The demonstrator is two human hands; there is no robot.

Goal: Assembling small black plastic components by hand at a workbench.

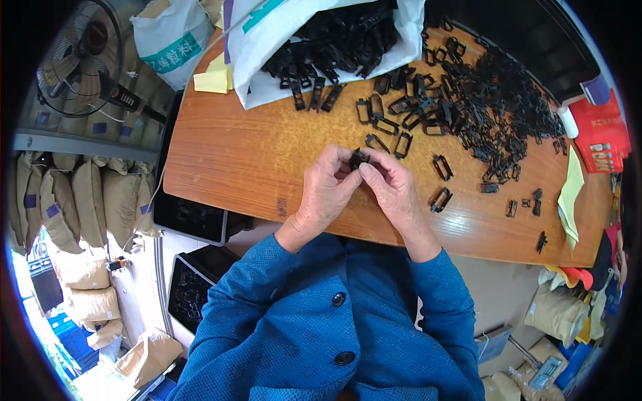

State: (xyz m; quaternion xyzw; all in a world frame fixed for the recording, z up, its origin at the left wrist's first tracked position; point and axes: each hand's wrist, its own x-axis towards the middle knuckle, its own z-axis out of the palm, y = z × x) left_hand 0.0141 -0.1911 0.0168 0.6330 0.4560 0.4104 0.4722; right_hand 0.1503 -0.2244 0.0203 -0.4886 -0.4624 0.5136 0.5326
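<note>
My left hand [326, 185] and my right hand [393, 187] meet over the front part of the wooden table. Between their fingertips they pinch a small black plastic part [358, 159], largely covered by the fingers. Both hands are closed on it. Just beyond them lie loose black rectangular plastic frames [402, 145]. Two more frames [441, 200] rest to the right of my right hand. A large heap of small black plastic parts [495, 100] spreads over the right side of the table.
A white sack [251, 90] spills black frames at the table's back. A dark screen [528, 40] stands back right, near yellow paper [570, 200] and a red package [602, 137]. Left are a fan [83, 50], stuffed brown bags [90, 200] and trays of black parts [190, 291].
</note>
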